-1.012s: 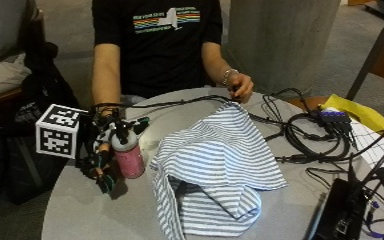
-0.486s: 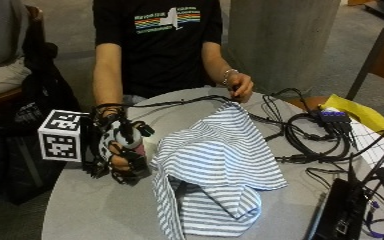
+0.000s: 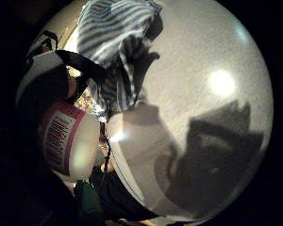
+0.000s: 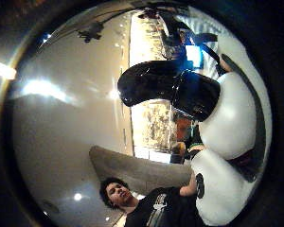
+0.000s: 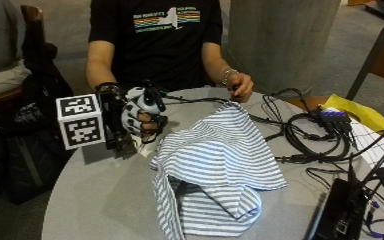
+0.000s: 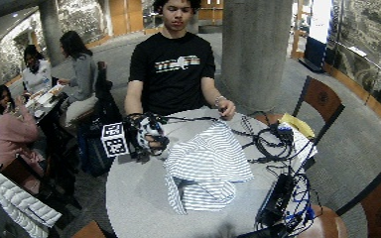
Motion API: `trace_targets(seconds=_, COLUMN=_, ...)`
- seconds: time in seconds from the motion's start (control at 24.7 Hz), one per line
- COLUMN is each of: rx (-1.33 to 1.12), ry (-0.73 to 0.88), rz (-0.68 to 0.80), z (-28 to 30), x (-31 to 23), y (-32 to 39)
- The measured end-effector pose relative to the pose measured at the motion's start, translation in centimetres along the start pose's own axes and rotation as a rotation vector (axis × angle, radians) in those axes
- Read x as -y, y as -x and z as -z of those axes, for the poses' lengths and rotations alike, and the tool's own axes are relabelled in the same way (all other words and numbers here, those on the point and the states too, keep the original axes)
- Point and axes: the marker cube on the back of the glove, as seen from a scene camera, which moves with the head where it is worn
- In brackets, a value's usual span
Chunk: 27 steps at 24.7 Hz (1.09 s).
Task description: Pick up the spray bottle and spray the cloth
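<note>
The gloved right hand (image 5: pixel 137 116) is grasping the spray bottle (image 3: pixel 68 141), lifting it above the table (image 5: pixel 99 200). The striped cloth (image 5: pixel 212 165) is lying just beside it.

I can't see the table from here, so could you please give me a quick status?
Gloved right hand grips the spray bottle, lifted beside the striped cloth. Bare left hand holds the cloth's corner. Nothing between bottle and cloth.

A public hall: concrete pillar (image 6: pixel 256 49), seated people at neighbouring tables.
</note>
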Motion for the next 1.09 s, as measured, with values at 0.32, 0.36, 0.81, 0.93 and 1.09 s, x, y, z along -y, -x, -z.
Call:
trace_targets(seconds=0.32, rx=-0.107, ry=0.118, rz=-0.124, z=-1.7, x=-1.1, y=2.1)
trace_targets(seconds=0.36, rx=-0.116, ry=0.128, rz=-0.149, z=-1.8, x=-1.2, y=2.3)
trace_targets(seconds=0.81, rx=-0.229, ry=0.229, rz=-0.299, z=-2.3, x=-1.9, y=3.5)
trace_targets(seconds=0.93, rx=-0.244, ry=0.230, rz=-0.326, z=-2.6, x=-1.9, y=3.4)
trace_targets(seconds=1.09, rx=-0.243, ry=0.218, rz=-0.350, z=-2.7, x=-1.7, y=2.9)
